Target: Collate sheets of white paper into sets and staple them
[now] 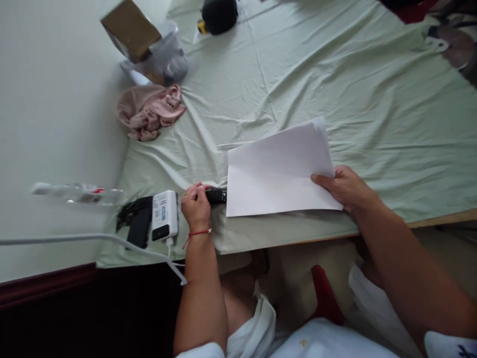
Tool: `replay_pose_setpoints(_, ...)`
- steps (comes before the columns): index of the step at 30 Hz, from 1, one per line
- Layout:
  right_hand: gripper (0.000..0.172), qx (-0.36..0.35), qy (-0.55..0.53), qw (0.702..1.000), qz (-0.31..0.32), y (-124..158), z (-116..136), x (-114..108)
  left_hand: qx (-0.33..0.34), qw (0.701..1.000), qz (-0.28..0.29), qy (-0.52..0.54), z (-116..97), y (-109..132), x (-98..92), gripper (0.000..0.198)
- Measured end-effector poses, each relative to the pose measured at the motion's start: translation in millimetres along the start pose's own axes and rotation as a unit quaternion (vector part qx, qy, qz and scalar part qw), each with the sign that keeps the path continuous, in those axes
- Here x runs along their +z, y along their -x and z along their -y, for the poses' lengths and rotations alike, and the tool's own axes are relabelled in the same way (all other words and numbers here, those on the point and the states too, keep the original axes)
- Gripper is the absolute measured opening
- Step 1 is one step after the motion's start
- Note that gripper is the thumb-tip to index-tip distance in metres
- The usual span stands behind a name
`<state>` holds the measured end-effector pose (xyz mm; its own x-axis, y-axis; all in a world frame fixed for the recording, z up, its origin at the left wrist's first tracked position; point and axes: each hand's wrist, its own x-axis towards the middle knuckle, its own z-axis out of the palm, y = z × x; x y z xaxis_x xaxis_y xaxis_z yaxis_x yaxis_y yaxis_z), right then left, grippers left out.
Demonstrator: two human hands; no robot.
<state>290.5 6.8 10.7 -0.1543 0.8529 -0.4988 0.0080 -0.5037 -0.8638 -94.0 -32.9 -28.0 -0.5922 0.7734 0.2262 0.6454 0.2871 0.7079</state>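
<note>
Head view: left hand (196, 206) closed round small black stapler-like tool (216, 196) at left edge of white paper stack (278, 171), flat on green-sheeted worktop (298, 74). Right hand (345, 188) pinches stack's right edge. Likely best: sheets flush, tool square.

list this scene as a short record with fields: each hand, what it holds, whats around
surface: light green sheet, wrinkled
left hand: closed on a black tool, perhaps a stapler, at the paper's left edge
right hand: grips the white paper at its right edge, thumb on top
beside left hand: white power bank, white cable, black object
further off: pink cloth, clear tub, brown box, round black thing
far left: clear bottle lying down
</note>
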Motion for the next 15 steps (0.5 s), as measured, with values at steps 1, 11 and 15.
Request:
replay_pose_setpoints(1, 0.030, -0.001, 0.004, 1.000, 0.000, -1, -1, 1, 0.003, 1.000, -0.009, 0.001, -2, 2, 0.7, 0.029)
replay_pose_setpoints(11, 0.031, -0.028, 0.028, 0.999, -0.006, -6, -5, 1, 0.031, 0.999, 0.024, 0.009, -12, 8, 0.2, 0.028)
replay_pose_setpoints(15, 0.033, -0.034, 0.036, 0.999, -0.013, -7, -6, 2, 0.035, 0.997, 0.067, 0.001, -13, 9, -3.6, 0.030)
